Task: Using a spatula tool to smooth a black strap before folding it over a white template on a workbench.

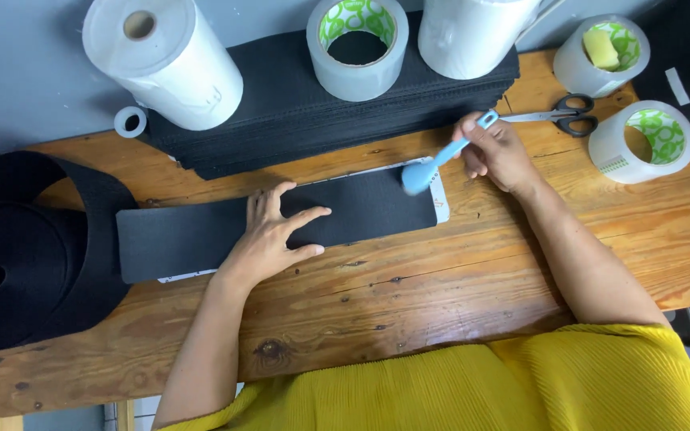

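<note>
Black webbing strip (pixel 281 219) is laid flat at table centre over a white backing sheet (pixel 439 199). It is pinned by the left hand (pixel 269 235), fingers spread, presumably against sliding. Blue brush (pixel 434 164), clamped in the right hand (pixel 498 152), is pressed at the strip's 3 o'clock end. Scissors (pixel 562 116) lie at 2 o'clock on the wooden table (pixel 441 279).

Left hand (pixel 269 231) flat, palm down, fingers spread and pointing up-right, thumb out to the side; left forearm runs bare from lower left up to it. Right hand (pixel 495 152) curled into a closed grip, knuckles up, wrist bent slightly. Right forearm bare, angled from lower right up-left. Both elbows bent, yellow sleeves at the bottom. Hands well apart.
</note>
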